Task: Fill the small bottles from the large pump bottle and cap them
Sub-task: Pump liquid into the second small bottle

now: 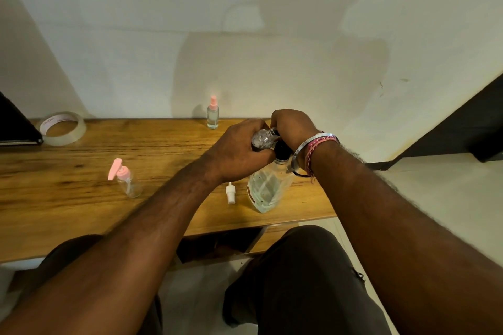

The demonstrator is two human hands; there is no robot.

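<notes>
Filling is the step in hand, judged from the layout. The large pump bottle (268,187) stands upright near the front edge of the wooden table (95,149), right of centre, with clear liquid low in its faceted body and a dark pump collar at its top. A small clear bottle (261,139) is held tilted against the pump head, at roughly 11 o'clock from the large bottle's body, its mouth apparently turned toward the spout.

The left hand (239,152) is closed round the small clear bottle, fingers curled over it. The right hand (292,126) is closed over the pump head from above, fingers wrapped down; a metal bangle and woven band sit on its wrist. Whether liquid is flowing cannot be told.

The next move calls for keeping the small bottle's mouth aligned under the spout while the right hand presses down, then fitting the white spray cap (230,193), which lies on the table just beside the large bottle at 9 o'clock.

Further out, a small bottle with a pink pump top (128,181) lies at 9 o'clock, apparently empty. A capped pink spray bottle (212,114) stands upright at 11 o'clock against the wall. A tape roll (63,128) rests at the far left.
</notes>
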